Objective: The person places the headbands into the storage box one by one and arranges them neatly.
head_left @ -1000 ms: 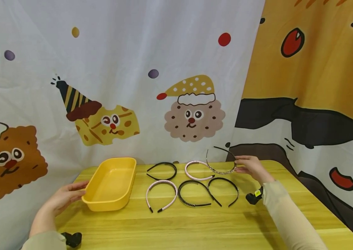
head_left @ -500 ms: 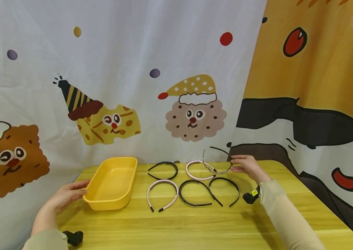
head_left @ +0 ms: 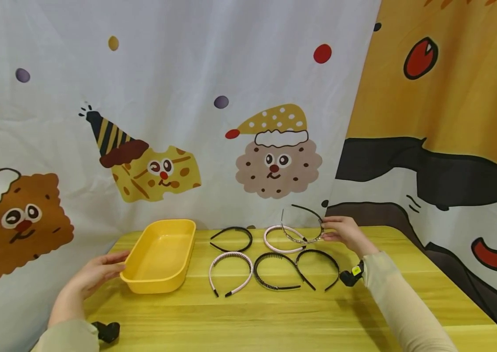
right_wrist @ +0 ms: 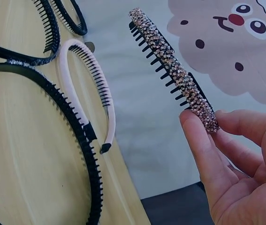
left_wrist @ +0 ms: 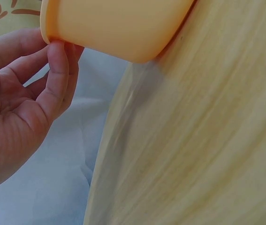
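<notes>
My left hand (head_left: 99, 276) is at the left side of a yellow plastic tray (head_left: 158, 287), its bent fingers holding it at the rim. In the left wrist view the fingertips (left_wrist: 57, 51) meet the tray wall (left_wrist: 114, 28) just below the lip. A sparkly beaded headband (right_wrist: 170, 63) with black comb teeth hangs in the air, pinched near one part of its band by the thumb and fingers of my right hand (head_left: 347, 232). From the head view it overlaps a pink headband (head_left: 270, 247) lying at the back of the table.
Several other headbands lie between the hands: a black one (head_left: 248, 231) at the back, a pink one (head_left: 211, 274) in front, and two black ones (head_left: 255, 274) (head_left: 335, 266) to the right. The wooden table (head_left: 248, 322) meets a cartoon-printed curtain (head_left: 213, 58) behind.
My right hand has moved a little to the left with the beaded headband, bringing it over the rear pink headband. The left hand keeps its place at the tray. The view has shifted slightly.
</notes>
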`<state>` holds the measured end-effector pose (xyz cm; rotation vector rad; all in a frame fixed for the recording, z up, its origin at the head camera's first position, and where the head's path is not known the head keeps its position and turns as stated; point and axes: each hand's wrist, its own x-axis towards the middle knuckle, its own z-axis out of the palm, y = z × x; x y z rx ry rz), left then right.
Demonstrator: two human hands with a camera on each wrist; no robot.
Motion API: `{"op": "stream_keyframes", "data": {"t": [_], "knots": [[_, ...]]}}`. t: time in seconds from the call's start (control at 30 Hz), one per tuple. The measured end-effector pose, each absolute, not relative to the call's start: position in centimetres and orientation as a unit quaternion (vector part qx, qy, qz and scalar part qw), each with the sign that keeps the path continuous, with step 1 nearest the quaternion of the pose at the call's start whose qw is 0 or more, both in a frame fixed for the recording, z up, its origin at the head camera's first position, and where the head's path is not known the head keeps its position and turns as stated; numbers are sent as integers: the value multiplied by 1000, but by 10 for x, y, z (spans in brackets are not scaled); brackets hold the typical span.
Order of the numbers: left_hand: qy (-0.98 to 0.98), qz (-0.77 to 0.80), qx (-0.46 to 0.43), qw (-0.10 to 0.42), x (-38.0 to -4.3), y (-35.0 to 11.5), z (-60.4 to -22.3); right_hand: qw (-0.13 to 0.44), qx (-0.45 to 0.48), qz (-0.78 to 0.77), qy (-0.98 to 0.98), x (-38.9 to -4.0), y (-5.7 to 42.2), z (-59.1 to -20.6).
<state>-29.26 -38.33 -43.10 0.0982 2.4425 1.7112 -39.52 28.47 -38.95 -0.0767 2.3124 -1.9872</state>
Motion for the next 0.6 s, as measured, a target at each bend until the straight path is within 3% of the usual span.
{"op": "stream_keyframes", "data": {"t": [0.6], "knots": [[812, 577, 46, 78, -291, -382, -430, 58, -42, -659, 749, -396, 265, -389]]}}
